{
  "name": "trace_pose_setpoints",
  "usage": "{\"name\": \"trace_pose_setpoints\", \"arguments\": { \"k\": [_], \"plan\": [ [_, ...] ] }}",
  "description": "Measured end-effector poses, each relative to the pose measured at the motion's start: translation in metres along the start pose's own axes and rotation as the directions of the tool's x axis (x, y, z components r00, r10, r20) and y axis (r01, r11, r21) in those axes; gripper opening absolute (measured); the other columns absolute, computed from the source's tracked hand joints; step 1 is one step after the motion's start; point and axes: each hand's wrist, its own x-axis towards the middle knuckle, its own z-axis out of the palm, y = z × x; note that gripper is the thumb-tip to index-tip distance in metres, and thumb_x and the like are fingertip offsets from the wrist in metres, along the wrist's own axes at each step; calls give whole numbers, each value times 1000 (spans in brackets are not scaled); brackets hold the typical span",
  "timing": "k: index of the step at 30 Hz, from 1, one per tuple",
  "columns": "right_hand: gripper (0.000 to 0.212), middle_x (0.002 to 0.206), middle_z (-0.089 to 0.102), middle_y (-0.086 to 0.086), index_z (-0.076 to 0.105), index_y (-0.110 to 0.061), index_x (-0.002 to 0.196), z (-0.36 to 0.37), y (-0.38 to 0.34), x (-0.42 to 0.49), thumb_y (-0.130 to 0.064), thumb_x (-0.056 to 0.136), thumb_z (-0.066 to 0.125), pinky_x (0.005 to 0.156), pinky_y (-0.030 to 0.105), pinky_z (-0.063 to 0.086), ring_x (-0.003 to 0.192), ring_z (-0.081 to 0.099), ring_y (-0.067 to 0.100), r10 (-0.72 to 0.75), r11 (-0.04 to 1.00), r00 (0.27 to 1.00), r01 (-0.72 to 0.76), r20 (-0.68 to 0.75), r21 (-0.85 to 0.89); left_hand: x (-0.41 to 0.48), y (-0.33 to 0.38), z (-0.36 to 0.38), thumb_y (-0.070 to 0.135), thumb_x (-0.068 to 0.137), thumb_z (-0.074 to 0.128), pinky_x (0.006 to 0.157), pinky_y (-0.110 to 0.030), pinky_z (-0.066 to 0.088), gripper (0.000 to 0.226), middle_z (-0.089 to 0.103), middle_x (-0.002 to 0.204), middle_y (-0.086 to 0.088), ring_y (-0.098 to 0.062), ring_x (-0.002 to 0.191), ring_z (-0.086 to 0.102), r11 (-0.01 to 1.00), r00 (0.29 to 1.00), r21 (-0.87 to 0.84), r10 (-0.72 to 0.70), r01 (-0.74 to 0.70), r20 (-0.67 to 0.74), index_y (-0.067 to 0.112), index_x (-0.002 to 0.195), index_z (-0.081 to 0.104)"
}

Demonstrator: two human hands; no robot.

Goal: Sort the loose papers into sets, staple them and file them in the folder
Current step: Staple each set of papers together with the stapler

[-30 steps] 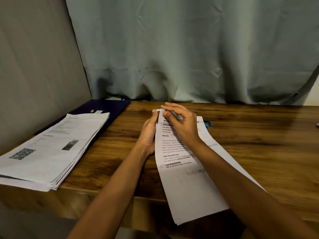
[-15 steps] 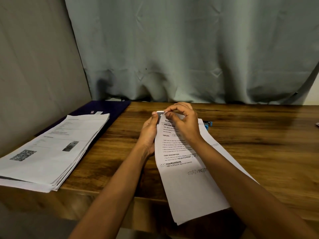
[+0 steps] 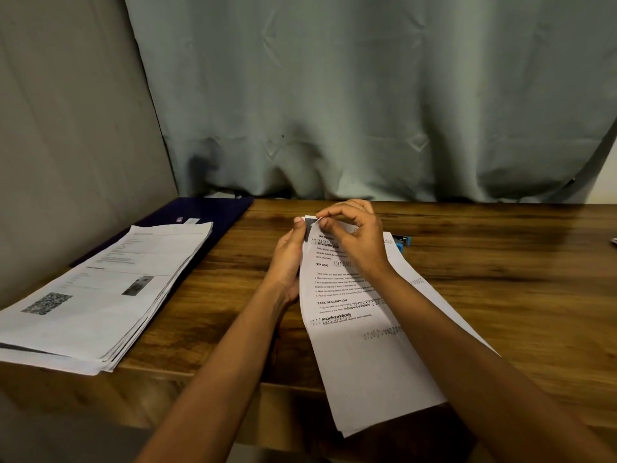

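head: wooden table (image 3: 500, 282), papers (image 3: 367, 362), grey curtain (image 3: 367, 95)

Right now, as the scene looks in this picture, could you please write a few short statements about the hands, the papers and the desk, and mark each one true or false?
1. The left hand and the right hand both hold the top corner of the white printed sheets. True.
2. The small blue stapler is gripped in the right hand. False: the stapler lies on the brown wooden table, behind the right hand.
3. A thick stack of white papers lies at the table's left side. True.
4. The dark blue folder stands upright. False: it lies flat, partly under the stack.
5. The held sheets reach past the table's near edge. True.
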Motion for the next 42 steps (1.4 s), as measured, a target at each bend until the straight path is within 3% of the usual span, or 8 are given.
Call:
{"name": "trace_pose_setpoints", "arguments": {
  "k": [5,14,21,24,29,37,42],
  "plan": [
    [14,90,65,-23,72,-31,89,2,-1,1,-19,82,72,87,16,35,101,49,8,3,1000,999,-4,-32,-16,-1,1,1,36,101,38,74,-32,56,39,70,91,-14,-23,82,68,1000,1000,9,3,-3,19,7,107,63],
    [18,88,64,-20,73,-28,95,3,0,0,-20,79,74,84,7,32,98,49,9,11,999,999,-14,-52,-46,-2,0,0,35,101,40,67,-28,57,39,71,85,-10,-19,77,68,998,998,59,20,-24,60,5,113,62],
    [14,88,65,-24,72,-32,88,3,-1,1,-21,81,73,87,17,35,102,51,12,1,998,999,-3,-41,-56,0,-1,1,35,100,41,80,-34,54,38,68,89,-13,-21,81,66,999,999,28,21,-23,41,4,107,63],
    [7,88,68,-18,74,-26,84,3,0,1,-20,80,74,86,18,35,102,51,13,-11,997,999,8,-41,-74,1,-1,1,36,101,39,91,-41,48,39,67,93,-14,-25,88,63,1000,1000,-2,-2,2,20,6,105,63],
    [6,87,68,-17,73,-26,83,3,-2,2,-20,81,73,86,15,34,102,51,11,-19,999,999,17,-48,-51,3,-1,0,44,99,40,95,-45,47,47,66,105,-18,-30,98,62,993,996,-78,-86,86,3,5,118,60],
    [13,86,63,-28,71,-32,85,8,-9,2,-20,81,72,85,10,32,98,51,6,-56,997,997,53,-57,-51,3,-4,-2,42,95,48,80,-38,51,36,67,88,-12,-25,83,65,997,998,-54,-60,61,30,13,93,69],
    [11,86,65,-25,72,-31,85,9,-8,2,-21,81,72,85,9,32,99,51,9,-38,998,998,36,-56,-41,3,-3,-1,40,97,45,78,-38,51,36,68,84,-12,-24,80,65,999,998,-16,-48,48,50,13,93,68]
  ]
}}
